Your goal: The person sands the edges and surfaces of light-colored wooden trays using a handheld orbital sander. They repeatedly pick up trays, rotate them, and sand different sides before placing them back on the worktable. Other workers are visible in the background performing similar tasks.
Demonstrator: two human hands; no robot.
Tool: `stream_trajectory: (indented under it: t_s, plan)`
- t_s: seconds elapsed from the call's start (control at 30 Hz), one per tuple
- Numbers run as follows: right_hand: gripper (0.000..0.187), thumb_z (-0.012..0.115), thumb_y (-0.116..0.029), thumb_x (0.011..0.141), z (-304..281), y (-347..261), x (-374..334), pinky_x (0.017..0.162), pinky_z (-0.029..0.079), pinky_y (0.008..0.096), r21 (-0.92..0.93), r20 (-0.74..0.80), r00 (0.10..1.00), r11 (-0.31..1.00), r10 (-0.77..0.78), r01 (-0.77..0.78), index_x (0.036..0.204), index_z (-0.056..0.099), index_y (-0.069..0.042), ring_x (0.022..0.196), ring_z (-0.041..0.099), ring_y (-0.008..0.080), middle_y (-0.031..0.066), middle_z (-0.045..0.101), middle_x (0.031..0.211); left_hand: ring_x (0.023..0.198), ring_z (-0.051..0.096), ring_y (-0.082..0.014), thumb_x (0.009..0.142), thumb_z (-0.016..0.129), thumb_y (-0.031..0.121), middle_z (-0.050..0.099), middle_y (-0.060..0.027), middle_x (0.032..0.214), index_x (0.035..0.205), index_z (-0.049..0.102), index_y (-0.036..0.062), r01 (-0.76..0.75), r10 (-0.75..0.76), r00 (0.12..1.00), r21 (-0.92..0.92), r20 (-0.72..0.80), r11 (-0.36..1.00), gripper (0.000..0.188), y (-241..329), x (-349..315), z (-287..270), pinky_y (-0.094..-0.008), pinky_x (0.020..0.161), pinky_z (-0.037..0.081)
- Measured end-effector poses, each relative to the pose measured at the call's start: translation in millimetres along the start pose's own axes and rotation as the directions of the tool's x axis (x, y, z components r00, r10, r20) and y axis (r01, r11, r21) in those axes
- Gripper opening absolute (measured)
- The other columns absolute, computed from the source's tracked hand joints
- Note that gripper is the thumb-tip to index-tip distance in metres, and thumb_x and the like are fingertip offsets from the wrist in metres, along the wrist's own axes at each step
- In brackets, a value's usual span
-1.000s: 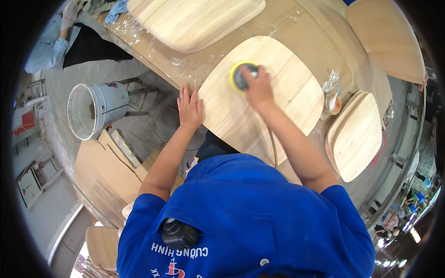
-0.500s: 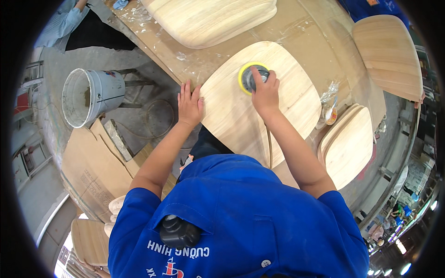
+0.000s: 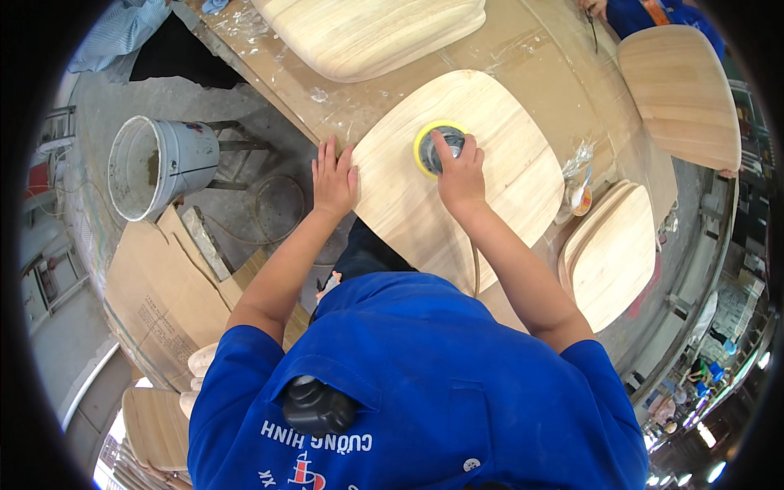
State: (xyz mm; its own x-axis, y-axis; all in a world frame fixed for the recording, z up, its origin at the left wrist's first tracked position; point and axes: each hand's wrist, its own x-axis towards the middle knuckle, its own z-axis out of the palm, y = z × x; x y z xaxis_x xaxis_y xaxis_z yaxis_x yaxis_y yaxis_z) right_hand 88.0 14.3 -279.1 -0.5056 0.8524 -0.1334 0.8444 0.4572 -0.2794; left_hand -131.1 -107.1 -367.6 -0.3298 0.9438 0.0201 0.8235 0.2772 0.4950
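Observation:
A pale wooden panel (image 3: 506, 163) with rounded corners lies flat on the cardboard-covered table in front of me. On its upper middle sits a round sander (image 3: 426, 162) with a yellow rim and a dark body. My right hand (image 3: 461, 178) grips the sander from above, fingers wrapped over it, and a thin hose (image 3: 476, 265) runs back from under my wrist. My left hand (image 3: 335, 180) rests with outstretched fingers at the panel's left edge, by the table edge, holding nothing.
Stacked wooden panels lie at the far side (image 3: 367, 41) and at the right (image 3: 612, 253). Another panel (image 3: 682, 94) stands at the far right, near a person in blue (image 3: 653, 15). A white bucket (image 3: 184, 159) is on the left, with cardboard (image 3: 163, 294) below it.
My right hand has shifted the sander slightly nearer and to the left on the panel. My left hand stays at the panel's edge. A co-worker's hand has come into view at the far right.

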Motion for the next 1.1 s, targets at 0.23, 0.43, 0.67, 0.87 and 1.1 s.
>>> stream_trajectory:
  t_s: [0.23, 0.43, 0.67, 0.87, 1.1]
  plan:
    - [0.076, 0.069, -0.002, 0.074, -18.4, 27.6, 26.0, 0.094, 0.043, 0.0463, -0.011, -0.095, 0.988, 0.992, 0.125, -0.127, 0.140, 0.039, -0.027, 0.110, 0.042, 0.0457, 0.0282, 0.034, 0.131, 0.141, 0.020, -0.0420, 0.091, 0.051, 0.025, 0.023, -0.0195, 0.153, 0.137, 0.046, 0.0138, 0.009, -0.009, 1.000, -0.008, -0.003, 1.000, 0.047, -0.4, -0.3, 2.0, -0.0612, 0.109, 0.022]
    - [0.073, 0.067, -0.001, 0.073, -0.1, -6.2, -8.3, 0.095, 0.043, 0.0473, 0.040, -0.029, 1.000, 0.999, -0.005, 0.006, 0.138, 0.045, -0.028, 0.108, 0.043, 0.0463, 0.0293, 0.034, 0.133, 0.141, 0.020, -0.0417, 0.091, 0.050, 0.024, 0.023, -0.0193, 0.153, 0.136, 0.047, 0.0136, 0.021, -0.021, 1.000, -0.006, 0.018, 1.000, 0.046, 1.4, 0.3, -0.8, -0.0606, 0.110, 0.022]
    - [0.074, 0.066, -0.001, 0.072, -1.6, -28.4, -5.5, 0.092, 0.047, 0.0465, 0.204, 0.098, 0.981, 0.968, -0.170, 0.147, 0.137, 0.046, -0.029, 0.104, 0.048, 0.0436, 0.0257, 0.037, 0.133, 0.141, 0.019, -0.0411, 0.091, 0.050, 0.025, 0.022, -0.0190, 0.154, 0.137, 0.046, 0.0140, 0.037, -0.037, 0.998, 0.000, 0.045, 0.999, 0.047, 3.0, 1.1, -3.6, -0.0590, 0.111, 0.021]
    - [0.072, 0.071, -0.009, 0.076, -35.7, 42.2, 94.2, 0.091, 0.049, 0.0453, 0.078, 0.001, 0.990, 0.987, 0.142, -0.141, 0.139, 0.043, -0.030, 0.104, 0.055, 0.0424, 0.0221, 0.039, 0.130, 0.142, 0.019, -0.0418, 0.091, 0.050, 0.024, 0.021, -0.0191, 0.154, 0.137, 0.045, 0.0144, 0.028, -0.027, 0.999, -0.026, 0.036, 0.999, 0.048, 4.8, 1.0, -5.3, -0.0583, 0.111, 0.021]
    - [0.073, 0.073, -0.010, 0.075, -68.7, 83.3, 157.0, 0.090, 0.050, 0.0452, 0.108, -0.026, 0.938, 0.934, 0.346, -0.342, 0.139, 0.042, -0.029, 0.106, 0.056, 0.0423, 0.0236, 0.041, 0.125, 0.142, 0.018, -0.0421, 0.090, 0.051, 0.024, 0.021, -0.0195, 0.154, 0.137, 0.046, 0.0143, 0.047, -0.046, 0.998, -0.021, 0.052, 0.999, 0.048, 6.1, 1.8, -6.0, -0.0585, 0.111, 0.021]
